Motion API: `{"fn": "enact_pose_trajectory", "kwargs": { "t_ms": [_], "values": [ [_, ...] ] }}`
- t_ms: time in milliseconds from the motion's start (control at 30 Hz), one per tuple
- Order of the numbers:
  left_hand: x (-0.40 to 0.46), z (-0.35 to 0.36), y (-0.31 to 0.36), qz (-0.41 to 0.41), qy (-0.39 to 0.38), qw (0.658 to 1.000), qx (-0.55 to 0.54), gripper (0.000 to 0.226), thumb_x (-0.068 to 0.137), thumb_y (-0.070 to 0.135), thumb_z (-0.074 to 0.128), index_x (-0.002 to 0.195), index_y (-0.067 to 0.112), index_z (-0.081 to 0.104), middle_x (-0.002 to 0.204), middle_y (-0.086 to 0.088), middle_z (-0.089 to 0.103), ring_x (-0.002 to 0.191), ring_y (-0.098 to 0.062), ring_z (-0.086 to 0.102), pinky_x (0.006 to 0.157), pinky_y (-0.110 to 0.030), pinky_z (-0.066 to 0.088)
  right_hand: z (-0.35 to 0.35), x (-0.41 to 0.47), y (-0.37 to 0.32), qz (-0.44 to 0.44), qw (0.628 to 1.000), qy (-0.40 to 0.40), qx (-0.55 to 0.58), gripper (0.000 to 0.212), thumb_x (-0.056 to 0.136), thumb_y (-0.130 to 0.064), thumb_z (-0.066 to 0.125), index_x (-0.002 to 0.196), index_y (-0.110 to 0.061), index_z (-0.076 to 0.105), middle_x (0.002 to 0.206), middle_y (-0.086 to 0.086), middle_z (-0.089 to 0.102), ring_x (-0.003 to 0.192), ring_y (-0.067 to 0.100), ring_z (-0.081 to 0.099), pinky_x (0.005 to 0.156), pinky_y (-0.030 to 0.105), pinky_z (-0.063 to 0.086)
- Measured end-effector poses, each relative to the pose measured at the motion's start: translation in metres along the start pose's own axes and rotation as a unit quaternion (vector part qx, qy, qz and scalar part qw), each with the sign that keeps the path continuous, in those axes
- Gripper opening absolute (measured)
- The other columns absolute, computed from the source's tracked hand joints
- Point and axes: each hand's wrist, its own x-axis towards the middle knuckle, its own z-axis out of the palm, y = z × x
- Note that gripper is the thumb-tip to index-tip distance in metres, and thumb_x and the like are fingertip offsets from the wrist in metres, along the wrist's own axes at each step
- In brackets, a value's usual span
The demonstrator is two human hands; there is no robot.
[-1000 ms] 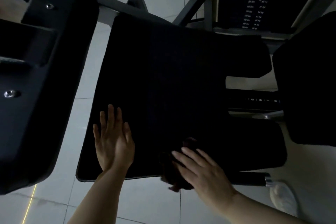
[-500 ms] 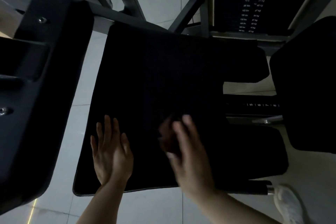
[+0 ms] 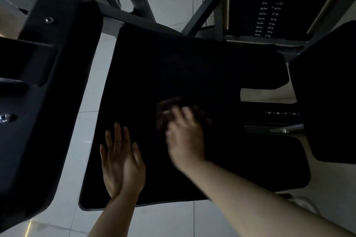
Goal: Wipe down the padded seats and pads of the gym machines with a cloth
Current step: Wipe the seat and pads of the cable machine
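Black padded seat, 1: left hand flat, fingers straight; right hand blurred on dark cloth, grip indeterminate.

Not much to read here, it's pretty dark. The weight stack at the top right has two columns of small white figures running down its plates, one in lbs and one in kg. Most are too blurry to make out, though a few look like "75 lb", "120 lbs", "47 kg" and "54 kg"; I wouldn't swear to any of them. The other readable bit is a numbered scale on the dark bar at the right, in the seat's notch: the digits 5, 6, 7, 8 lying sideways with tick marks between them.
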Motion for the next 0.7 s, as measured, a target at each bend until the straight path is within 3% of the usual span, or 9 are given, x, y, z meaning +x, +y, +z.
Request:
{"fn": "enact_pose_trajectory", "kwargs": {
  "t_ms": [100, 200, 267, 367, 433, 500, 567, 633, 700],
  "values": [
    [0.000, -0.002, 0.000, -0.015, 0.003, 0.999, -0.050, 0.062, 0.093, 0.033, 0.017, 0.137, 0.002, 0.047, 0.153, -0.004, 0.031, 0.143, -0.024, 0.022, 0.116, -0.038, 0.013, 0.011, -0.005, -0.032, -0.097, 0.993, -0.057, 0.021, 0.048, 0.087, -0.027, 0.037, 0.131, -0.021, 0.056, 0.143, 0.000, 0.049, 0.134, 0.026, 0.040, 0.107, 0.042, 0.034],
    [-0.001, -0.005, 0.000, -0.016, 0.013, 0.997, -0.073, 0.062, 0.092, 0.034, 0.016, 0.141, 0.006, 0.043, 0.153, -0.001, 0.030, 0.143, -0.020, 0.020, 0.117, -0.038, 0.012, -0.014, -0.023, 0.021, -0.137, 0.989, -0.060, -0.020, 0.044, 0.086, -0.012, 0.056, 0.130, -0.021, 0.057, 0.140, 0.000, 0.052, 0.133, 0.023, 0.043, 0.102, 0.041, 0.042],
    [-0.002, -0.005, 0.002, -0.017, 0.012, 0.997, -0.069, 0.062, 0.092, 0.034, 0.016, 0.142, 0.007, 0.041, 0.153, -0.001, 0.028, 0.143, -0.020, 0.019, 0.117, -0.037, 0.011, -0.043, -0.057, 0.076, -0.091, 0.993, -0.070, -0.038, 0.053, 0.081, -0.002, 0.063, 0.131, -0.019, 0.056, 0.140, 0.001, 0.051, 0.135, 0.023, 0.040, 0.101, 0.043, 0.045],
    [-0.001, -0.003, 0.003, -0.010, 0.004, 0.999, -0.040, 0.062, 0.093, 0.034, 0.015, 0.143, 0.006, 0.039, 0.154, -0.004, 0.027, 0.144, -0.024, 0.019, 0.116, -0.038, 0.009, -0.078, -0.122, 0.138, 0.028, 0.997, -0.027, -0.060, 0.037, 0.096, -0.020, 0.044, 0.132, -0.017, 0.051, 0.144, 0.002, 0.046, 0.140, 0.018, 0.029, 0.107, 0.040, 0.039],
    [0.000, -0.001, 0.003, -0.011, -0.003, 1.000, -0.024, 0.062, 0.093, 0.034, 0.014, 0.144, 0.006, 0.037, 0.155, -0.004, 0.026, 0.144, -0.026, 0.018, 0.116, -0.040, 0.010, -0.071, -0.140, 0.133, 0.128, 0.990, 0.012, -0.050, 0.039, 0.099, -0.027, 0.032, 0.121, -0.008, 0.058, 0.140, 0.007, 0.049, 0.139, 0.021, 0.028, 0.107, 0.036, 0.031],
    [0.000, 0.001, 0.002, -0.012, -0.007, 1.000, -0.016, 0.063, 0.093, 0.035, 0.015, 0.144, 0.005, 0.036, 0.155, -0.005, 0.025, 0.144, -0.028, 0.019, 0.116, -0.042, 0.012, -0.045, -0.139, 0.091, 0.151, 0.987, 0.021, -0.047, 0.039, 0.089, -0.022, 0.038, 0.122, -0.010, 0.056, 0.136, 0.008, 0.053, 0.133, 0.028, 0.032, 0.102, 0.036, 0.031],
    [0.000, 0.001, 0.002, -0.011, -0.009, 1.000, -0.008, 0.063, 0.092, 0.035, 0.016, 0.144, 0.005, 0.035, 0.155, -0.006, 0.025, 0.144, -0.029, 0.019, 0.116, -0.044, 0.013, -0.019, -0.129, 0.033, 0.016, 0.999, -0.028, -0.027, 0.048, 0.082, -0.028, 0.043, 0.129, -0.021, 0.048, 0.137, 0.002, 0.053, 0.132, 0.028, 0.037, 0.099, 0.035, 0.038],
    [0.000, 0.000, 0.001, -0.003, -0.009, 1.000, -0.001, 0.063, 0.092, 0.035, 0.017, 0.144, 0.004, 0.035, 0.155, -0.008, 0.026, 0.143, -0.030, 0.020, 0.115, -0.045, 0.014, -0.004, -0.123, -0.003, -0.120, 0.990, -0.071, -0.037, 0.048, 0.086, -0.041, 0.046, 0.133, -0.031, 0.045, 0.145, -0.006, 0.043, 0.137, 0.022, 0.035, 0.105, 0.039, 0.034],
    [-0.001, 0.000, 0.000, 0.006, -0.005, 1.000, 0.000, 0.062, 0.092, 0.034, 0.018, 0.144, 0.004, 0.036, 0.155, -0.009, 0.027, 0.143, -0.030, 0.020, 0.115, -0.044, 0.013, -0.002, -0.118, 0.000, -0.165, 0.981, -0.080, -0.065, 0.048, 0.090, -0.049, 0.047, 0.135, -0.035, 0.043, 0.150, -0.010, 0.037, 0.141, 0.017, 0.030, 0.110, 0.038, 0.025]
  ]
}}
